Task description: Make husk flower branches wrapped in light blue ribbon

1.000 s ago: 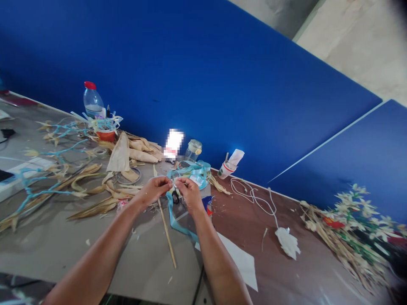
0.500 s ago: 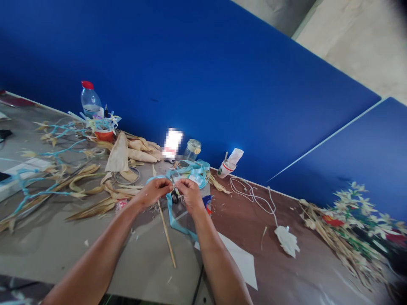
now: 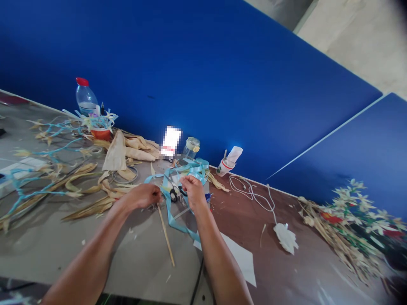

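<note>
My left hand (image 3: 144, 196) is curled closed above the grey table, beside the top end of a thin wooden stick (image 3: 166, 239). Whatever its fingers may hold is hidden. My right hand (image 3: 193, 191) is pinched closed over a heap of light blue ribbon (image 3: 199, 167); anything between its fingertips is too small to make out. Between the two hands lie scissors (image 3: 173, 195) with black handles, one handle loop close to my right fingers. A strip of blue ribbon (image 3: 173, 223) runs down from the heap towards my right forearm.
Dried corn husks (image 3: 114, 152) spread at the left, with blue-wrapped stems (image 3: 23, 195) and a red-capped bottle (image 3: 85, 97). Behind stand a glass jar (image 3: 191, 147) and a paper cup (image 3: 224, 167). A white cable (image 3: 252, 192), white paper (image 3: 241, 256) and flowers (image 3: 362, 207) lie rightward.
My hands were together with fingertips meeting; now they are apart. The left has moved left and slightly down, the right slightly up, uncovering the scissors.
</note>
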Demonstrator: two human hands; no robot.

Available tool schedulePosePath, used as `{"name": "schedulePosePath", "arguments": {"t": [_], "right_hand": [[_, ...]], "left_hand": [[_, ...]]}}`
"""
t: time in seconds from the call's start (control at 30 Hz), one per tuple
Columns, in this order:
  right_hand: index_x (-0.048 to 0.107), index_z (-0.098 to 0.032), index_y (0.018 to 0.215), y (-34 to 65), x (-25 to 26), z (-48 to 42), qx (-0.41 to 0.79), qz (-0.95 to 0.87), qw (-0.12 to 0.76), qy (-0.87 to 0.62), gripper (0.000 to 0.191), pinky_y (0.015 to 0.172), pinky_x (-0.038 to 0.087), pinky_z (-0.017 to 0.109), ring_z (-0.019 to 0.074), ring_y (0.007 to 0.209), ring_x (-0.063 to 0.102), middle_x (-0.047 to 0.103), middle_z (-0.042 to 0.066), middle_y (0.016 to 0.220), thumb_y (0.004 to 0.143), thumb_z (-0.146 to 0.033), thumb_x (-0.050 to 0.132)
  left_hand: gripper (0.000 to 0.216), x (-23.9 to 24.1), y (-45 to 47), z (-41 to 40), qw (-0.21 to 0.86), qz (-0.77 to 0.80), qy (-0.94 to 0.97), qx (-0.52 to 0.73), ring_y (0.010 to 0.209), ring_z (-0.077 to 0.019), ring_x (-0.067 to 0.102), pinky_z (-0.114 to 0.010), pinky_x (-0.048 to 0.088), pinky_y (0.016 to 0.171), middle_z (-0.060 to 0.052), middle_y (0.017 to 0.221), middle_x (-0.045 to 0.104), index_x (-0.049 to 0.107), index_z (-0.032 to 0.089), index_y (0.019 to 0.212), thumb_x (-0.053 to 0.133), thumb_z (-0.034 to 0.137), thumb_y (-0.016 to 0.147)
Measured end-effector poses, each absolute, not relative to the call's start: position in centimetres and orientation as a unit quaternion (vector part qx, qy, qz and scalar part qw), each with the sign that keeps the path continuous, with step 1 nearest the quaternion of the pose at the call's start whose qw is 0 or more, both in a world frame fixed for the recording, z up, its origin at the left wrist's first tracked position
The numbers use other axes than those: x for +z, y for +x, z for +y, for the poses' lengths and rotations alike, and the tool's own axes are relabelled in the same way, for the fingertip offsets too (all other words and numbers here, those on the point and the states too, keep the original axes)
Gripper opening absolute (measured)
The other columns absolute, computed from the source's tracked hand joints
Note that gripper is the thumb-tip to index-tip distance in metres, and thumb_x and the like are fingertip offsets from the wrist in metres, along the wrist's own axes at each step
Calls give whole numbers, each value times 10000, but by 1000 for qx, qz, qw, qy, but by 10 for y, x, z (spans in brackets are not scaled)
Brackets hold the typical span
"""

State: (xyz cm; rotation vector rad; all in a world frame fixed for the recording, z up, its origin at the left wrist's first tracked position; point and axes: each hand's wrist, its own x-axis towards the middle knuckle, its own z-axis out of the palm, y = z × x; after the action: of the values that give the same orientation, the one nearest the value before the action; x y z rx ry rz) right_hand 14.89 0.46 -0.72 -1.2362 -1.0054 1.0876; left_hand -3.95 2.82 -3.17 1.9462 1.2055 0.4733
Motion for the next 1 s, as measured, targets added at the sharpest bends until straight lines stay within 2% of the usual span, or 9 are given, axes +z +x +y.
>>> {"name": "schedulePosePath", "arguments": {"t": [0.1,0.3,0.53,0.67,0.73,0.83,0.9,1.0], "right_hand": [[576,-171,600,148,-8,5,458,-432,564,-534,165,496,265,222,71,471,337,435,-75,475,604,-329,625],[582,-165,605,146,-7,3,455,-436,567,-531,188,490,273,216,70,472,335,424,-76,466,605,-347,625],[599,-165,631,145,-6,2,450,-443,556,-541,179,492,280,216,72,484,343,445,-69,501,603,-338,632],[579,-168,612,146,-5,3,447,-442,557,-543,173,492,267,218,72,479,335,429,-71,488,607,-336,623],[568,-172,602,147,-4,4,454,-434,564,-536,168,487,263,218,71,473,331,421,-74,479,602,-330,623],[559,-172,597,148,-2,4,498,-413,576,-500,158,481,266,213,65,462,334,419,-76,477,590,-308,637],[571,-165,611,149,1,2,539,-404,579,-459,154,482,281,209,57,461,349,470,-62,521,578,-288,657],[588,-162,637,149,7,-2,585,-405,576,-402,170,495,332,209,53,485,405,590,-14,693,575,-285,690]], "left_hand": [[43,-42,-35,26,361,469,785,185,456,-145,428,-261,197,482,-33,505,565,632,207,539,615,208,578],[82,-57,-27,19,325,462,783,261,517,-163,434,-284,243,522,-42,558,528,569,202,517,649,190,527],[84,-53,-21,16,328,471,787,227,479,-144,365,-276,208,515,-19,524,474,541,205,490,592,153,532],[102,-40,-19,22,348,467,773,250,485,-140,383,-267,228,513,-8,509,476,534,197,493,581,195,584],[102,-30,-19,24,360,451,768,278,535,-147,430,-258,275,533,-11,564,521,549,190,539,570,231,630],[156,-19,-21,25,441,420,717,340,501,-121,397,-239,276,503,17,551,516,578,183,646,566,326,707],[190,-16,-21,24,494,399,688,351,466,-102,368,-228,253,474,27,546,531,574,181,680,566,365,730],[223,-17,-21,24,535,389,658,362,444,-87,358,-219,233,451,24,560,566,561,173,695,581,392,731]]}}
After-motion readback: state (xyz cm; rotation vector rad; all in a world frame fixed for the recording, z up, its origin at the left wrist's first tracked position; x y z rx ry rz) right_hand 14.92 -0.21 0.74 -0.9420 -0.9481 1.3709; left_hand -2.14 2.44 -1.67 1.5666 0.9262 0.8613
